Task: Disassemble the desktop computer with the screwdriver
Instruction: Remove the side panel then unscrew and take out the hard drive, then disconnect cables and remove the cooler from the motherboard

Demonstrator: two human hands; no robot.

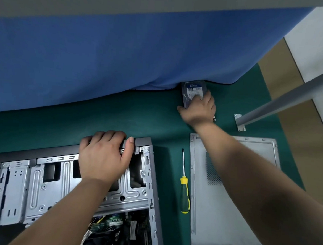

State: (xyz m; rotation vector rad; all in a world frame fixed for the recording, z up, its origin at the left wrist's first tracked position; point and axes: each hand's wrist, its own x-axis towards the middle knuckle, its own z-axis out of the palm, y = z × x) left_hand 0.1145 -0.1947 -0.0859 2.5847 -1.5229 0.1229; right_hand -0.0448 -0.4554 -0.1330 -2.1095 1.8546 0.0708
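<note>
Two bare hands are in view. Left hand (104, 157) grips the top edge of the open computer case (70, 188), fingers curled over the rim, at 7 o'clock in the frame. Right hand (198, 109) is closed around a hard drive (193, 90) resting on the green mat (138, 117) at 1 o'clock, against the blue cloth (123, 55). Screwdriver (184, 186) lies untouched between the case and the detached side panel (226, 227), at 5 o'clock.

Left hand (104, 157) is gripping top edge of open computer case (70, 188). Right hand (199, 107) is resting on hard drive (193, 90) at 1 o'clock. Screwdriver (184, 188) is lying between case and side panel (231, 199).
</note>
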